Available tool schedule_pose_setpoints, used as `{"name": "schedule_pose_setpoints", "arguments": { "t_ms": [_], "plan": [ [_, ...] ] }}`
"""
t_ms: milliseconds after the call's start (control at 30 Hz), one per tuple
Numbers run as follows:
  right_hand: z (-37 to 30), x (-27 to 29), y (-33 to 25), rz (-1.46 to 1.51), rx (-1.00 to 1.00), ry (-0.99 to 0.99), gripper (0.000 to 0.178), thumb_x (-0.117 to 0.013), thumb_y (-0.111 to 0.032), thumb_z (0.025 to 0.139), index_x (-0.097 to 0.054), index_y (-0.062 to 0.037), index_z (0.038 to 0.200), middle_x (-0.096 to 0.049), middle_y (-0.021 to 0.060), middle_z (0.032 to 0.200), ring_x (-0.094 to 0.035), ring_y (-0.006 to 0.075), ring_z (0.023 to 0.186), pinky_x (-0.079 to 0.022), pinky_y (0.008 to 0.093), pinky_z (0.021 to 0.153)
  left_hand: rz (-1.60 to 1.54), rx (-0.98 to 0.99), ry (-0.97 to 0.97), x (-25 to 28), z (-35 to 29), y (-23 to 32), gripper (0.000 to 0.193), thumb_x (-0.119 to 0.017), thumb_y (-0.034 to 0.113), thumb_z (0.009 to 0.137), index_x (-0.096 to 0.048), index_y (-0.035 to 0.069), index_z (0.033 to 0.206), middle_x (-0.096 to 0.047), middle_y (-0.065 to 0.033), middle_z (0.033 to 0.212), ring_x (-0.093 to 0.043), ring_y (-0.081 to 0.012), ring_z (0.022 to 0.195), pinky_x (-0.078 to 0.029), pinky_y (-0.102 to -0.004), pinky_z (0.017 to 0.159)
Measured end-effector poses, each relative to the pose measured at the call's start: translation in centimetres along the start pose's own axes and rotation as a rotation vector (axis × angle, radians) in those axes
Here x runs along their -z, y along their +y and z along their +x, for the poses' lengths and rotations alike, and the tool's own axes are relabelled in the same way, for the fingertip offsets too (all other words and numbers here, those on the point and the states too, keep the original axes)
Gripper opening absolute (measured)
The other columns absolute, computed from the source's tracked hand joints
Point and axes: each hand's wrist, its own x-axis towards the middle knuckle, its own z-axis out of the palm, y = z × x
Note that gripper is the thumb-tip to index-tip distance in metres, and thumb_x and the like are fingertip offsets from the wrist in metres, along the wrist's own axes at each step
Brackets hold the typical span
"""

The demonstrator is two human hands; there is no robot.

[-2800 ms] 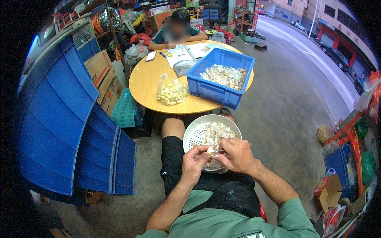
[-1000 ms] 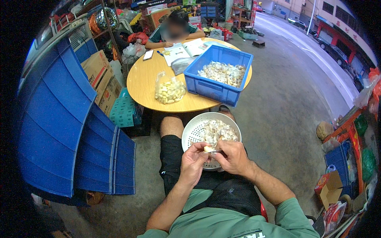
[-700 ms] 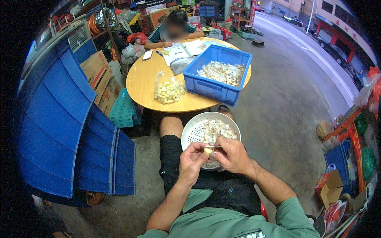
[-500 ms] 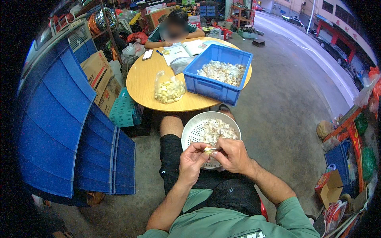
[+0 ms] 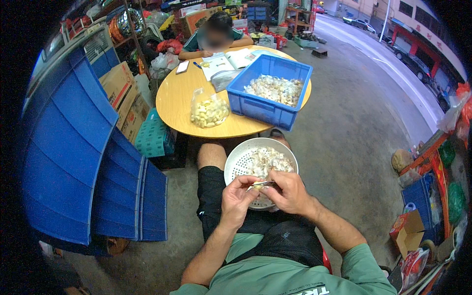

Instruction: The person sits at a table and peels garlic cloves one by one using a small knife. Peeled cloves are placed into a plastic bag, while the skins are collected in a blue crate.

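Observation:
On my lap rests a white perforated basin point(image 5: 235, 164) holding a heap of pale garlic skins and cloves point(image 5: 269, 161). Over its near rim, my left hand point(image 5: 236, 202) pinches a small yellowish garlic clove point(image 5: 257, 187) between thumb and fingertips. My right hand point(image 5: 292, 194) is closed around a small knife point(image 5: 267, 183), its blade against the clove; the handle is hidden in the fist. Both hands nearly touch at the clove.
A round wooden table point(image 5: 172, 110) stands ahead, bearing a blue crate point(image 5: 263, 105) of garlic pieces and skins, a clear bag of peeled cloves point(image 5: 210, 113), an open book point(image 5: 219, 65) and a phone point(image 5: 183, 67). Across it sits a person point(image 5: 216, 42). Blue panels point(image 5: 73, 142) rise at left.
The blade has tilted slightly against the clove. Both hands stay in almost the same place above the basin.

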Motion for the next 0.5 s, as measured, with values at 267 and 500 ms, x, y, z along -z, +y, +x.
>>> {"name": "schedule_pose_setpoints", "arguments": {
  "t_ms": [267,500],
  "plan": [
    [0.27,0.42,0.27,0.071,-0.033,-0.083,0.026,-0.070,-0.024,0.088,-0.061,-0.0016,0.080,-0.062,0.0191,0.067,-0.064,0.0355,0.063,-0.048,0.0434,0.057,0.086,-0.039,-0.028,0.15,0.12,0.02,0.024,-0.066,0.001,0.093,-0.060,-0.002,0.116,-0.066,-0.0086,0.110,-0.063,-0.0141,0.102,-0.052,-0.0281,0.090],
    [0.19,0.92,-0.18,0.136,-0.081,-0.094,0.022,-0.068,-0.020,0.089,-0.062,-0.0006,0.080,-0.061,0.0176,0.064,-0.062,0.0316,0.057,-0.046,0.0409,0.054,-0.404,0.137,0.012,0.25,0.35,0.16,0.026,-0.059,0.009,0.099,-0.056,0.001,0.124,-0.065,-0.0116,0.114,-0.062,-0.0165,0.098,-0.051,-0.0287,0.081]
  ]
}}
